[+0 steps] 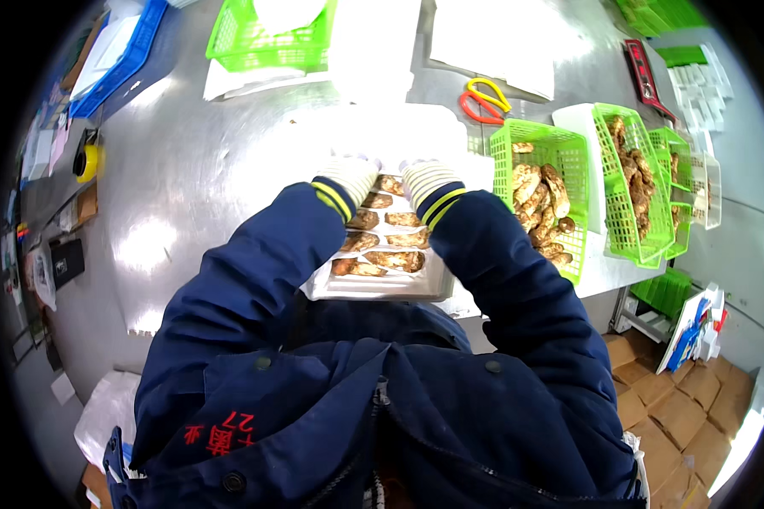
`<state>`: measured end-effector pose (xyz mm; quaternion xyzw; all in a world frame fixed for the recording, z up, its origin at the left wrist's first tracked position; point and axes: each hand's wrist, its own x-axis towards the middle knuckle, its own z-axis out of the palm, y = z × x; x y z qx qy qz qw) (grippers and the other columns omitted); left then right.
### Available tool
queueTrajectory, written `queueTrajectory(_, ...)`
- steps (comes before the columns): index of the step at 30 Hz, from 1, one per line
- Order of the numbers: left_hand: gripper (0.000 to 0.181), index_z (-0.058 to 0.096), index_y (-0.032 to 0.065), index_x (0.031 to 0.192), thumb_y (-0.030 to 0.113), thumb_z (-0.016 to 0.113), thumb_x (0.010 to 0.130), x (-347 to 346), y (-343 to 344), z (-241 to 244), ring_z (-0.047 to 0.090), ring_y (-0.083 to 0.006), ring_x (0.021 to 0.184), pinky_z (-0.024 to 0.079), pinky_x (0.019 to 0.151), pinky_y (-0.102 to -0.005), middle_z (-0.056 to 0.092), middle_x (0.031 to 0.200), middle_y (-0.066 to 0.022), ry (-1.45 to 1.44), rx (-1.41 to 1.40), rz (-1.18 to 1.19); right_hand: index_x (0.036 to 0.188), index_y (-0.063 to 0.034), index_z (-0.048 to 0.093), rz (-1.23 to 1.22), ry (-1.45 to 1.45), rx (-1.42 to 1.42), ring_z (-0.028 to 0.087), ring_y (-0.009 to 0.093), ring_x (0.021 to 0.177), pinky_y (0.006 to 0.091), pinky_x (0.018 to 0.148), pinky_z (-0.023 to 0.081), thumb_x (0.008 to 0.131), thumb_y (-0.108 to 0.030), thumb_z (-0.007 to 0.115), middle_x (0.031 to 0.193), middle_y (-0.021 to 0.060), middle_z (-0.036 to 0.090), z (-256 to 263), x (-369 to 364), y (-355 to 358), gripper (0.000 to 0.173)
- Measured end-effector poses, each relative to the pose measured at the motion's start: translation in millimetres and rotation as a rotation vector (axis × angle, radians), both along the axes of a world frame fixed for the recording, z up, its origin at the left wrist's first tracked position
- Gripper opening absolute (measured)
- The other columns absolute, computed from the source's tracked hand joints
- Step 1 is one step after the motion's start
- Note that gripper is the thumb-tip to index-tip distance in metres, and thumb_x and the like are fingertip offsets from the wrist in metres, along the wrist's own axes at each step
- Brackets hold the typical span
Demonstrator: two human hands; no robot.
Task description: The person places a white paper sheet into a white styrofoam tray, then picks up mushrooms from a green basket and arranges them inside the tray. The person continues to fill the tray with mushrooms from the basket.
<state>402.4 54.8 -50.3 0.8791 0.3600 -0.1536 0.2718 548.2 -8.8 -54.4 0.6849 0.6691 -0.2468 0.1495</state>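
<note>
A white tray [382, 294] lies directly before me at the table's near edge. Inside it, brown-and-cream mushrooms [395, 260] that look like matsutake rest in two columns, with white sheet material between the rows. My left hand [351, 175], in a striped knit glove, is over the tray's far left part. Opposite it, my right hand [428, 180] wears a matching glove and is over the right side. A mushroom [391, 185] shows between the two hands. Glare washes out both sets of fingertips, so their grip cannot be made out.
Right of the tray stands a green plastic basket [576, 191] of mushrooms, with another green basket [652, 213] beyond it. Scissors [484, 102] with red and yellow handles lie farther back. A green basket [267, 54] stands at the far left of the metal table [165, 165].
</note>
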Motion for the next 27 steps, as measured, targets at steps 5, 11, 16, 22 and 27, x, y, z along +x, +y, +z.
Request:
queueTrajectory(5,0.031,0.057,0.0134,0.116,0.024,0.039,0.093,-2,5,-7,0.062,-0.0281,0.098,0.043,0.091,-0.0429,0.065,0.107,-0.0120,0.134,0.280,-0.349,0.108,-0.0072,0.059,0.074,0.012,-0.023,0.056,0.029,0.107,0.0405,0.092,0.042,0.087,-0.032,0.053,0.107,0.0151,0.062,0,-2,-14,0.033)
queueTrajectory(11,0.026,0.062,0.0154,0.105,0.021,0.042,0.089,-14,13,-18,0.056,-0.0222,0.105,0.025,0.107,-0.0513,0.064,0.103,-0.0035,0.261,0.364,-0.473,0.105,-0.0077,0.060,0.075,-0.019,0.153,0.058,0.027,0.102,0.0396,0.089,0.043,0.085,-0.028,0.055,0.103,0.0111,0.063,-11,2,-30,0.029)
queueTrajectory(16,0.035,0.056,0.0129,0.116,0.013,0.048,0.082,-41,2,4,0.056,-0.0224,0.106,0.031,0.106,-0.0456,0.062,0.106,-0.0057,-0.140,0.625,-0.392,0.093,-0.0066,0.062,-0.252,0.088,0.769,0.063,0.034,0.080,0.0418,0.069,0.051,0.083,-0.019,0.052,0.090,0.0149,0.065,20,104,-48,0.019)
queueTrajectory(22,0.046,0.053,0.0139,0.120,-0.002,0.056,0.078,-47,-10,-12,0.056,-0.0236,0.105,0.030,0.104,-0.0499,0.059,0.107,-0.0078,-0.571,0.572,-0.064,0.123,-0.0146,0.055,-0.607,-0.279,0.111,0.053,0.030,0.114,0.0396,0.095,0.044,0.083,-0.022,0.057,0.125,0.0147,0.054,-17,224,-46,0.040)
queueTrajectory(27,0.049,0.053,0.0078,0.123,-0.003,0.048,0.075,-55,-6,-8,0.053,-0.0322,0.108,0.034,0.101,-0.0497,0.058,0.113,-0.0135,-0.769,0.496,0.049,0.125,-0.0204,0.052,-0.568,-0.306,-0.099,0.050,0.032,0.116,0.0415,0.096,0.043,0.079,-0.028,0.066,0.130,0.0154,0.048,-3,218,-30,0.049)
